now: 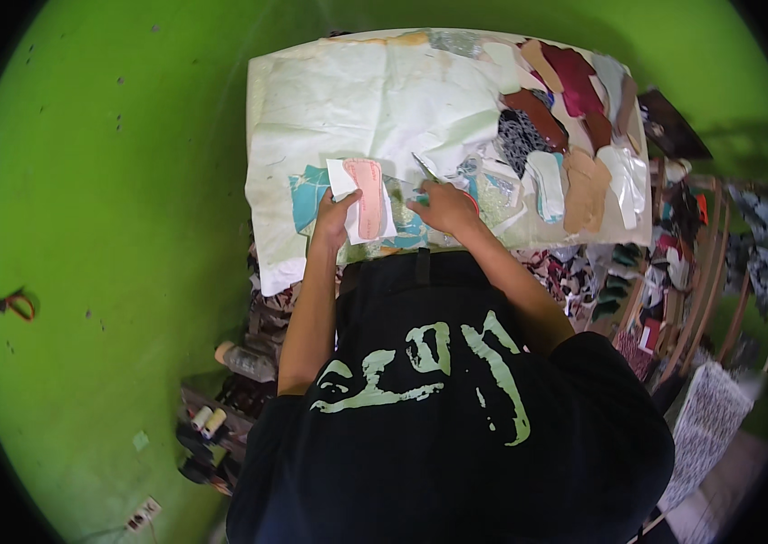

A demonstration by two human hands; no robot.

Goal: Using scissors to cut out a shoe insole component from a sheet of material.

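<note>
My left hand [333, 219] is closed on the left edge of a white sheet [339, 179], thumb on top. On that sheet lies a pink insole-shaped pattern [367, 201] with markings along its outline. A pair of scissors [425, 167] is in my right hand [449, 210], its blades pointing up and left, away from the sheet. Part of a red handle shows beside my right palm; the rest is hidden by my fingers. Below both hands are a teal patterned scrap [308, 191] and other scraps on the white-covered table [329, 100].
Insole-shaped pieces in brown [538, 118], tan [585, 190] and white cover the table's right side, with a dark red piece [574, 80] behind. Shelves [719, 245] of scraps stand at right. A bottle [246, 361] and thread spools [209, 420] sit lower left, near the green wall [112, 227].
</note>
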